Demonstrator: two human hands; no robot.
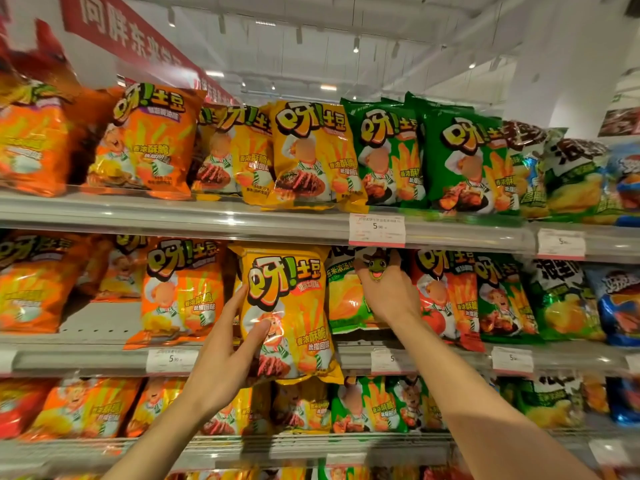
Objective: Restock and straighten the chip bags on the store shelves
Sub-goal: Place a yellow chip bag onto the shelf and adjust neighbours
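My left hand (pixel 227 344) grips the lower left side of a yellow chip bag (pixel 294 306), held upright in front of the middle shelf. My right hand (pixel 388 289) reaches into the middle shelf just right of that bag, with its fingers against a light green chip bag (pixel 343 299) standing there; a frog ring sits on one finger. I cannot tell whether the right hand grips the green bag or only pushes it. Orange chip bags (pixel 180 289) stand to the left on the same shelf and red bags (pixel 446 292) to the right.
The top shelf (pixel 207 216) carries orange, yellow and green chip bags in a row. A bottom shelf (pixel 311 441) holds more bags. Price tags (pixel 376 230) hang on the shelf rails. A gap in the stock shows behind the orange bags at the middle left (pixel 100 320).
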